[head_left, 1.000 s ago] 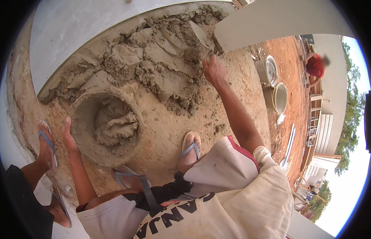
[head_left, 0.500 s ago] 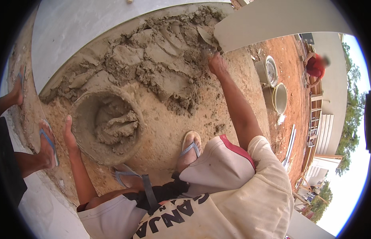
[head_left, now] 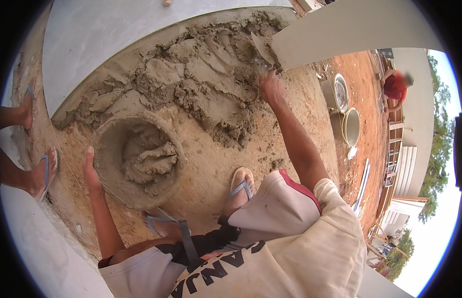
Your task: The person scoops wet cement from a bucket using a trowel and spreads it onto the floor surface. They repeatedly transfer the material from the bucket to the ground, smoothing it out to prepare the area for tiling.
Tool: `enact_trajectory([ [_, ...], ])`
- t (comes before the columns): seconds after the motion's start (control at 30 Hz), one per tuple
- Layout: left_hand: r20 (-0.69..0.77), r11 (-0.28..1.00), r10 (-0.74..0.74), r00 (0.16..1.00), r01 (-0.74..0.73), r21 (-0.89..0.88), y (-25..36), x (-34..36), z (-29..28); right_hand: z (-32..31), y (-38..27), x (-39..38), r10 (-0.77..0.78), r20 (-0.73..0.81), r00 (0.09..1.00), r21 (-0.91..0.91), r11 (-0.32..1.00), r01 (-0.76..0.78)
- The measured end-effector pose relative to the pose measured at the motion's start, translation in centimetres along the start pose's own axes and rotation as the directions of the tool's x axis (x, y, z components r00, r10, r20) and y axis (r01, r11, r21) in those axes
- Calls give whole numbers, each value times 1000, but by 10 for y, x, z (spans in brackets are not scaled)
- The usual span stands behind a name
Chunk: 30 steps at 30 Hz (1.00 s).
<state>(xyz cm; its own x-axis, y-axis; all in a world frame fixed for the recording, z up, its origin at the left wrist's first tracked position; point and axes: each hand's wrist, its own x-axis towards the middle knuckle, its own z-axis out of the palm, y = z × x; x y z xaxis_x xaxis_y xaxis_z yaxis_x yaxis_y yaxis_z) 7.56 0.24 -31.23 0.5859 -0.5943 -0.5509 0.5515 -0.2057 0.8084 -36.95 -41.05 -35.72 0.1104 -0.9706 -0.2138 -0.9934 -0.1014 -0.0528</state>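
A round bucket (head_left: 109, 186) smeared with mortar stands tilted on the ground before me, part filled with wet grey mortar (head_left: 152, 163). My left hand (head_left: 91, 171) holds its left side, one finger showing along the rim and the others hidden. Out at the far right, my right hand (head_left: 272, 88) grips a trowel (head_left: 262, 48). Its metal blade lies at the right end of a long heap of wet mortar (head_left: 206, 84), close to the edge of a pale panel. The trowel's handle is mostly covered by my fingers.
A pale slab (head_left: 111, 37) borders the heap at the far left. The grey panel (head_left: 360, 32) juts in at upper right. Two buckets (head_left: 351, 126) stand right of it. Someone's sandalled foot (head_left: 39, 175) is at left; a person in red (head_left: 395, 84) bends far right.
The view has shifted slightly, with the scene sitting a little lower and to the right. Both my hands keep their places on bucket and trowel. The bystander's nearer foot appears slightly farther left.
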Motion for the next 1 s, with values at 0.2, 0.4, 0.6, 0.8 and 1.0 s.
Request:
enact_trajectory([
  [0.2,61,997,-46,997,49,-55,6,-10,15,2,33,7,-79,24,997,-65,995,81],
  [0.4,33,999,-32,999,32,-19,5,-10,7,-3,-13,-18,8,26,1000,29,1000,-8],
  [0.6,-35,999,-14,999,16,51,5,-6,5,-11,25,-11,53,75,996,16,998,-55],
  [0.8,-27,943,182,983,-167,288,4,-3,7,11,48,-42,106,-26,994,190,977,-99],
  [1.0,-64,665,586,808,-434,608,17,-24,12,-3,52,-101,126,21,992,321,939,-126],
])
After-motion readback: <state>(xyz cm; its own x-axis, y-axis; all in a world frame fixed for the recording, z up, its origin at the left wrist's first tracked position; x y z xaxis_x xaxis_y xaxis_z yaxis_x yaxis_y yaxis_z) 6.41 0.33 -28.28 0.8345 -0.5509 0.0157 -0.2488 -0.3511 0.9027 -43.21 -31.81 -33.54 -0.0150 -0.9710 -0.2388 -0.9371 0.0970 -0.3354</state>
